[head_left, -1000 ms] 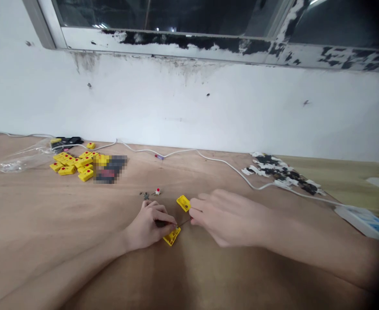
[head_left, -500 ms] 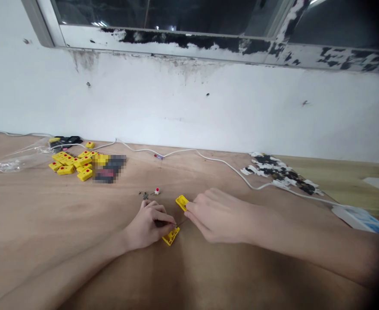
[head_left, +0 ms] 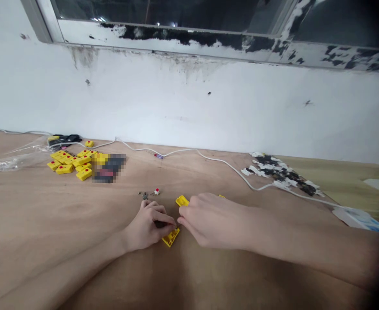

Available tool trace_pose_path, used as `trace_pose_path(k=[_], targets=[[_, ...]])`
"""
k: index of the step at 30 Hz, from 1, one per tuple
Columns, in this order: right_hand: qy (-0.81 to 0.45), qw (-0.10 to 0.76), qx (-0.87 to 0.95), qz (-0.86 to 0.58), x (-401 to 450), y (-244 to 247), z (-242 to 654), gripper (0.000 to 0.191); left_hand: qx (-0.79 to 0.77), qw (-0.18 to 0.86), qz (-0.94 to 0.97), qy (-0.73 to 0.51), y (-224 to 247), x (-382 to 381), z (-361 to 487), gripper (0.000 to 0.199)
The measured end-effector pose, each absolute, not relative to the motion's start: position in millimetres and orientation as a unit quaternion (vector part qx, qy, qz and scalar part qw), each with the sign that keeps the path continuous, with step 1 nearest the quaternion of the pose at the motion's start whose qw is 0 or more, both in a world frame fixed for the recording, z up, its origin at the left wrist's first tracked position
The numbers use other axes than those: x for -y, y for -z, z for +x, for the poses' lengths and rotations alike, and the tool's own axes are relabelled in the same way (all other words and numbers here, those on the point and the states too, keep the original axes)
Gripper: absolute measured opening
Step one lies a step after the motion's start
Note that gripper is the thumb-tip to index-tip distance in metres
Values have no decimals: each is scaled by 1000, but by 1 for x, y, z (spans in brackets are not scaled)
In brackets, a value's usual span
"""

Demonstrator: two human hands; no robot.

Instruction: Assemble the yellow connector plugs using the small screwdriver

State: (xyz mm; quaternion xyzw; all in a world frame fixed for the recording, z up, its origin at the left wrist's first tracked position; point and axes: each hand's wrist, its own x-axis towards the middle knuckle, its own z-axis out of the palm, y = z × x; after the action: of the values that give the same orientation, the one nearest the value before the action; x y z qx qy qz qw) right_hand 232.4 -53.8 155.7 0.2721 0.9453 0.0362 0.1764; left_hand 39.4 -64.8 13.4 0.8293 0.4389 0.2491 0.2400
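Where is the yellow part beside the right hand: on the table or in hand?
On the table: the yellow plastic part lies on the wooden tabletop, and the right hand reaches past it without gripping it.

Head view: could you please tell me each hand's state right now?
Left hand: closed at a yellow plastic piece.
Right hand: fingers curled; cannot tell if holding anything.

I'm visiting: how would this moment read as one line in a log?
left hand: fingers curled on yellow plastic block | right hand: fingertips beside it | nearby: second yellow block
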Motion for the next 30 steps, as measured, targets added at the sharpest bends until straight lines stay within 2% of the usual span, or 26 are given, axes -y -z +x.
trace_pose_path(k=[3,4,6,8,10,11,16,18,20,23,25,27,30], targets=[[-35,146,-952,267,55,-157,236,9,-434,238,832,-249,-13,65,39,17],[-54,141,-961,233,54,-157,238,16,-434,237,833,-249,-13,65,40,18],[-97,155,-969,168,53,-157,242,24,-437,239,831,-246,-14,65,40,17],[-107,188,-965,150,53,-157,244,17,-441,240,830,-244,-15,65,40,15],[-78,204,-958,184,54,-155,244,5,-443,238,829,-246,-15,65,41,13],[-51,201,-956,210,54,-154,243,6,-443,236,828,-247,-14,65,41,12],[122,133,-880,439,53,-137,246,36,-443,236,826,-256,-12,65,41,12],[151,95,-850,496,53,-133,249,40,-446,238,824,-257,-13,66,42,12],[111,68,-879,459,54,-134,253,33,-446,238,825,-253,-14,67,42,13],[-46,85,-952,292,57,-143,256,9,-441,239,829,-247,-17,67,41,13],[-126,118,-967,185,57,-149,254,11,-437,237,833,-244,-18,68,40,14],[-144,148,-969,134,56,-153,249,17,-428,233,838,-246,-19,70,39,16],[-72,182,-967,163,52,-155,242,10,-408,235,840,-271,-20,71,39,16]])
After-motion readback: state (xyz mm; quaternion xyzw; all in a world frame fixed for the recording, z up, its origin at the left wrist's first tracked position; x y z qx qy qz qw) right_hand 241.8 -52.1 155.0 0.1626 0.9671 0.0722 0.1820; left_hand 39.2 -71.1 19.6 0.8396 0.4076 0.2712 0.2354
